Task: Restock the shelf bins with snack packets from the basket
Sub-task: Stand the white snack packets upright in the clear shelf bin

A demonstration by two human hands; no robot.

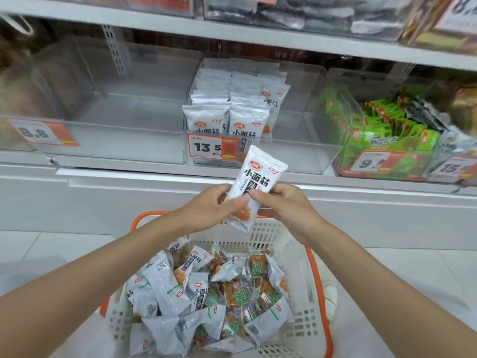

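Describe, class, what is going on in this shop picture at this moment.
A person is restocking a shop shelf. The left hand and the right hand together hold one white snack packet, slightly tilted, above the basket, where many more packets lie loose. Beyond it, a clear shelf bin holds matching packets standing in rows. The held packet is not yet in the bin.
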